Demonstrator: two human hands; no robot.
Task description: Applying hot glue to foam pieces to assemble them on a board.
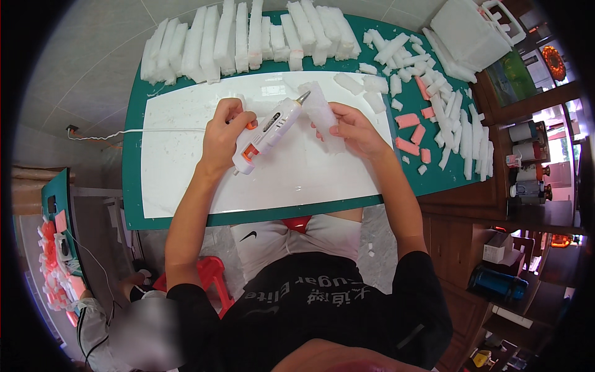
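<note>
Left hand (220, 136) grips a glue gun (273, 130) beside the foam piece (322, 121) in the right hand (359, 131)

At the far left of the scene, a second table (54, 186) bears pink and white items, and another person (93, 325) in pale, dark-striped clothing shows on its near side. A white cord (155, 130) runs rightward across a green tabletop (132, 173) and a white board (297, 180) toward the left hand. A red stool (214, 276) stands near, below the table edge. Along the far edge, white foam blocks (229, 40) stand in a close row from the left to past the middle.

The left hand's fingers are closed around the glue gun's handle, by its orange trigger. The gun is over the board, its nozzle tilted far and right, right beside the white foam piece; whether they touch, I cannot tell. That piece is clamped between the right hand's thumb and fingers, above the board's right half.

Farther right, flat white scraps (374, 101) lie on the board's far corner. Past them are pink pieces (407, 120), then white strips (467, 133). A white box (468, 34) stands at the far right corner, with dark wooden shelves (539, 214) beyond.
</note>
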